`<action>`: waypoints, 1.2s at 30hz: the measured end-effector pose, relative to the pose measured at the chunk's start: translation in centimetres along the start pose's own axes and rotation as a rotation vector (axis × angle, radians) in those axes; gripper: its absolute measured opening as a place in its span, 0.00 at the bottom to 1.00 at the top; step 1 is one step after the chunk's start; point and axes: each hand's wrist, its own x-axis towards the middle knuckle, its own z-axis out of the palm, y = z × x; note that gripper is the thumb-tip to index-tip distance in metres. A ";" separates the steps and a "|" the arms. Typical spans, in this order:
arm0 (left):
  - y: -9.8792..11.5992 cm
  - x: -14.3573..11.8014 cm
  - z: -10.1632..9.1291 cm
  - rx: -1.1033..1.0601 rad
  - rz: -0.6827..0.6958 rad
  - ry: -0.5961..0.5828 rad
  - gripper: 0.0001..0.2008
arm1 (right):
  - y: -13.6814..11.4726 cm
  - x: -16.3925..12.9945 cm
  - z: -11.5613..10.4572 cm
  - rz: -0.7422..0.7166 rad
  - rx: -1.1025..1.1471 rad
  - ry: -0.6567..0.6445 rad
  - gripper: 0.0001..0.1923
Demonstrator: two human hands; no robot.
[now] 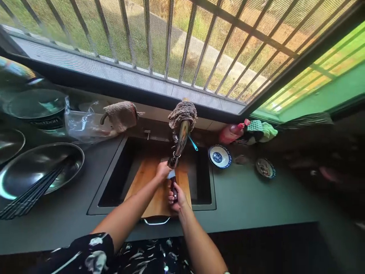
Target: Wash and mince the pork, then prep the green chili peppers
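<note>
My right hand (177,196) is wrapped around the dark riveted handle (174,190) of a knife, whose pale blade (171,174) points away from me. At the blade's side is my left hand (163,169), its fingers curled inward and partly hidden by the tap. Whether it grips the blade or something small does not show. Both hands are over a wooden cutting board (155,203) that lies slanted across the dark sink (110,192). Right above them hangs the metal tap (182,137), with a brown cloth (183,113) wrapped around its upper part.
Left of the sink stands a steel bowl (72,167) with several dark chopsticks (37,192) across it. A rag (121,116) hangs behind. On the right are a blue-patterned bowl (219,156), a smaller dish (265,168), a pink bottle (231,133) and sponges (255,126). A barred window runs behind.
</note>
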 end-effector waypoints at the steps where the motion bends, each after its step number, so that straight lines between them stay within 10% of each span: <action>1: -0.1 -0.4 -1.1 0.040 0.017 0.010 0.04 | -0.3 0.5 0.1 0.015 -0.003 -0.033 0.13; 8: -1.6 -3.3 -7.6 0.388 0.106 0.003 0.08 | -3.5 0.7 0.5 0.128 -0.348 -0.042 0.10; 16: -4.2 -5.1 -10.0 0.290 0.088 0.070 0.18 | -10.3 -3.7 -0.2 -0.341 -1.536 0.211 0.06; 26: -4.8 -8.2 -2.6 0.201 0.027 0.269 0.04 | -18.1 5.5 8.7 -0.624 -2.043 -0.158 0.08; 29: -4.6 -9.2 -1.0 0.213 0.076 0.364 0.17 | -19.0 6.7 10.2 -0.647 -2.093 -0.252 0.09; 32: -5.7 -11.9 -1.2 0.332 0.104 0.569 0.13 | -19.7 7.4 11.4 -0.670 -2.121 -0.301 0.09; 36: -7.9 -16.5 -1.5 0.025 -0.266 0.951 0.09 | -19.7 7.9 12.1 -0.717 -2.128 -0.317 0.10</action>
